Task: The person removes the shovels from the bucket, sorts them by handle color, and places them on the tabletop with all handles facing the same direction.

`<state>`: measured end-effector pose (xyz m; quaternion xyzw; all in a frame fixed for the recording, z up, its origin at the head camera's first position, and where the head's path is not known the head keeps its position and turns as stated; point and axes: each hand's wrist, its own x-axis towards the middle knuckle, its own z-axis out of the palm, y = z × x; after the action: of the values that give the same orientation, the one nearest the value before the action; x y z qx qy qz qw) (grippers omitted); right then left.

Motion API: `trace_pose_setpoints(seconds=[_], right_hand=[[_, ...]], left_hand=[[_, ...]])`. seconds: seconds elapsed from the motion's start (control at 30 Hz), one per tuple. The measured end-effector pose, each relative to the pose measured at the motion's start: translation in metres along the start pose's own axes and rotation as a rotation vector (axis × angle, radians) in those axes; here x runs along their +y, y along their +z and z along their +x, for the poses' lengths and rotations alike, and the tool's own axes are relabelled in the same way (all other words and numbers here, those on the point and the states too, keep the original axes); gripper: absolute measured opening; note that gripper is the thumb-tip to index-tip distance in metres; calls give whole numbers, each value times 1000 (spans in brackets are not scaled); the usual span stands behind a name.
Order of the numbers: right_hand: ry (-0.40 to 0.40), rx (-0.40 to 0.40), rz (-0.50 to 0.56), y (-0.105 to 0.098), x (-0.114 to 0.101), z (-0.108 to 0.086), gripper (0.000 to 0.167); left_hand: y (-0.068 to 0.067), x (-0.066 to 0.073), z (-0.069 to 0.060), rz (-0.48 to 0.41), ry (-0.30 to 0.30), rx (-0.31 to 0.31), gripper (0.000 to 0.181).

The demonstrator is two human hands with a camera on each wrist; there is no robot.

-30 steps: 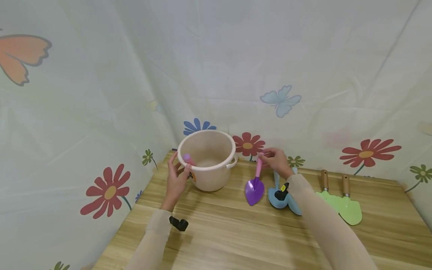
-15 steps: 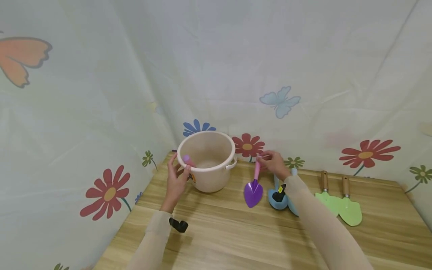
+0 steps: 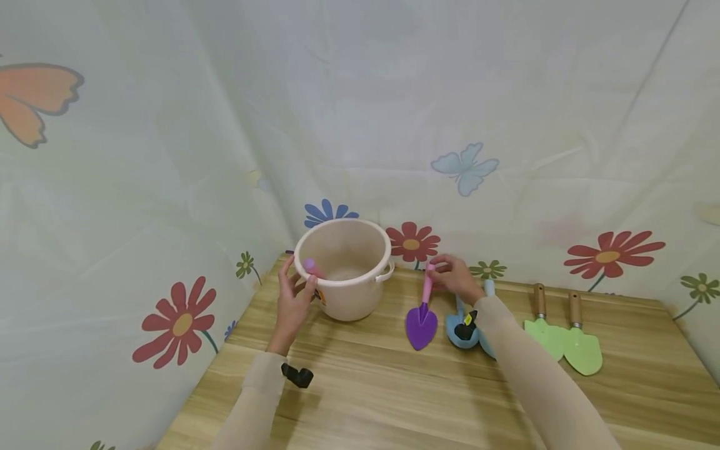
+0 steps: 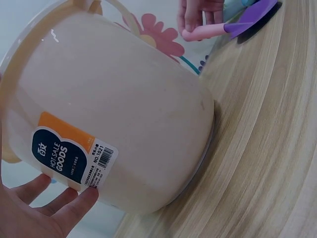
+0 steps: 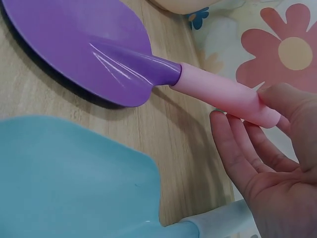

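In the head view my left hand (image 3: 294, 306) rests against the left side of a cream bucket (image 3: 354, 300), thumb and fingers spread at its rim. The left wrist view shows those fingers (image 4: 74, 206) fairly straight on the outer wall, beside a label. A pink handle (image 3: 312, 269) stands inside the bucket; its lower end is hidden. To the bucket's right, my right hand (image 3: 454, 278) pinches the end of the pink handle of a purple-bladed hand trowel (image 3: 422, 326). In the right wrist view the handle (image 5: 218, 91) is raised off the table, thumb above it and fingers below.
Two light-blue trowels (image 3: 458, 337) lie under my right forearm, partly hidden. Farther right are two green trowels (image 3: 582, 350) with wooden handles. All stand on a wooden table (image 3: 365, 400), with a flower-printed cloth wall (image 3: 523, 206) behind.
The purple trowel and my right hand have shifted slightly left and toward the table's front. My left hand stays on the bucket.
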<state>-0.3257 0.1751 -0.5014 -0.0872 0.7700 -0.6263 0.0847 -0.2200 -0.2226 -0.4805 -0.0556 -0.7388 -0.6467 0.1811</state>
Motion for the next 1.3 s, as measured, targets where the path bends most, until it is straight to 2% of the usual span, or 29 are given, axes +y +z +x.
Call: trace_pose_setpoints(seconds=[0.37, 0.8, 0.87, 1.07, 1.3], right_hand=[[55, -42, -21, 0, 5, -1, 41], [87, -30, -82, 6, 3, 0, 40], [95, -29, -80, 7, 2, -1, 40], [103, -31, -64, 9, 1, -2, 40], [107, -24, -83, 8, 2, 0, 39]], left_hand=[[1, 2, 0, 16, 4, 7, 73], [-1, 1, 2, -14, -15, -19, 78], [-1, 6, 1, -13, -25, -27, 78], [1, 34, -9, 5, -24, -35, 76], [1, 39, -10, 2, -18, -36, 77]])
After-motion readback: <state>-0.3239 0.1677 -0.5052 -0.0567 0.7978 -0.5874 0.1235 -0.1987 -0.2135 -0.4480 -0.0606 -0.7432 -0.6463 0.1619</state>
